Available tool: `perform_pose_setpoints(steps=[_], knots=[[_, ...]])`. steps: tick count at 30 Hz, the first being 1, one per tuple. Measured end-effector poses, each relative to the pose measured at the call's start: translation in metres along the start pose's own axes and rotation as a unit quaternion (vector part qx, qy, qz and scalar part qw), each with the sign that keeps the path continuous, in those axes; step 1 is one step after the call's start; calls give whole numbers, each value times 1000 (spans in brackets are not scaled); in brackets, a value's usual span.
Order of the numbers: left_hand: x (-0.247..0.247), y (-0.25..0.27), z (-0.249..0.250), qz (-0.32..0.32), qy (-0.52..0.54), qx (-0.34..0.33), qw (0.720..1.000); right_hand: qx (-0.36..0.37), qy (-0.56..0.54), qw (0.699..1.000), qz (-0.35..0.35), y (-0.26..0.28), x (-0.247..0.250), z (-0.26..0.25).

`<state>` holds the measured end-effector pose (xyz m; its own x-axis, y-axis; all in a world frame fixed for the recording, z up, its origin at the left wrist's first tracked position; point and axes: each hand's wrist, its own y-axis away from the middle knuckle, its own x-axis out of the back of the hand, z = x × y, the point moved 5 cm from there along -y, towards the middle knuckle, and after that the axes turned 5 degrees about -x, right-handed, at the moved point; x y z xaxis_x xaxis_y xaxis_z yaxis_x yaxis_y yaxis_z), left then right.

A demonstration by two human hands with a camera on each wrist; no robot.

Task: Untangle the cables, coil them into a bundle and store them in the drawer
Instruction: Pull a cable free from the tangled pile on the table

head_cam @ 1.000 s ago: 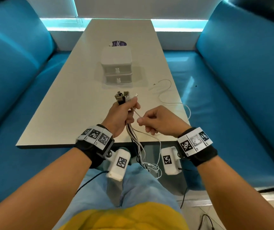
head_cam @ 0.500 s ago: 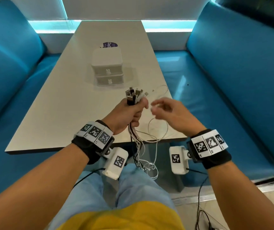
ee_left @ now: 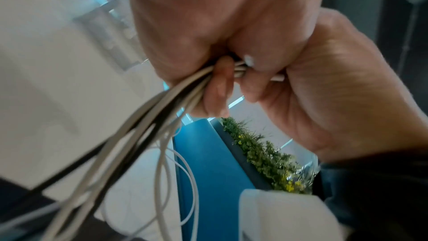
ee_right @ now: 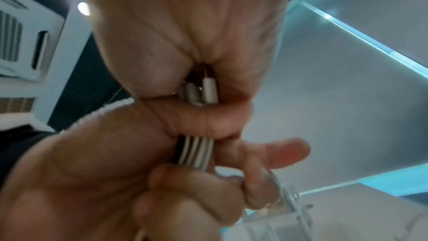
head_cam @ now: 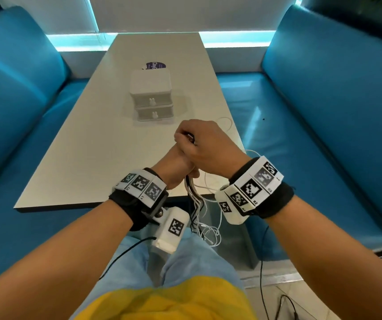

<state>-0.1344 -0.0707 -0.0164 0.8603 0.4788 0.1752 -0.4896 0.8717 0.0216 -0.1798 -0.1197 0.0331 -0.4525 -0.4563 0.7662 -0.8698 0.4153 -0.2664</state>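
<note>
A bundle of white, grey and black cables [head_cam: 193, 197] hangs from my fists over the table's near edge down to my lap. My left hand [head_cam: 174, 167] grips the bundle in a fist; the left wrist view shows the cables [ee_left: 159, 116] leaving under its curled fingers. My right hand [head_cam: 200, 144] sits on top of the left fist and closes over the plug ends [ee_right: 209, 89]. Below it in the right wrist view, the left hand [ee_right: 92, 162] holds the cables [ee_right: 194, 151] side by side. A white two-drawer unit [head_cam: 150, 95], both drawers shut, stands mid-table beyond my hands.
A thin white cable [head_cam: 228, 125] loops on the table [head_cam: 81, 158] to the right of my hands and trails off the edge. Blue bench seats [head_cam: 324, 112] flank the table. A purple-and-white round item [head_cam: 155, 65] lies behind the drawer unit.
My right hand let go of the thin white cable, swung left and closed over the plug ends above my left fist. The left hand kept its grip on the bundle.
</note>
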Motion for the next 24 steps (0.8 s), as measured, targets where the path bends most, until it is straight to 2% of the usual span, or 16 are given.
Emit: perform_pose_setpoints(steps=[8, 11, 13, 16, 17, 18, 20, 22, 24], knots=[[-16, 5, 0, -5, -43, 4, 999, -81, 41, 996, -5, 11, -3, 12], [-17, 1, 0, 7, 17, 34, 999, -104, -90, 990, 37, 21, 7, 26], [-15, -4, 1, 42, 85, 53, 994, -140, -237, 960, 47, 28, 1, 39], [-15, -9, 3, 126, 180, 80, 972, -222, -427, 875, -54, 39, -30, 51], [-17, -12, 3, 135, 208, 85, 965, -218, -447, 865, -71, 43, -35, 56], [-21, -14, 3, 124, 232, 81, 961, -209, -445, 867, -83, 47, -37, 61], [-32, -16, 3, 71, 257, 78, 961, -204, -389, 891, -118, 56, -40, 78], [-41, -15, 6, 8, 228, 80, 970, -220, -306, 908, -182, 72, -48, 100], [-51, -14, 11, -45, 190, 69, 978, -237, -270, 904, -232, 97, -61, 123]])
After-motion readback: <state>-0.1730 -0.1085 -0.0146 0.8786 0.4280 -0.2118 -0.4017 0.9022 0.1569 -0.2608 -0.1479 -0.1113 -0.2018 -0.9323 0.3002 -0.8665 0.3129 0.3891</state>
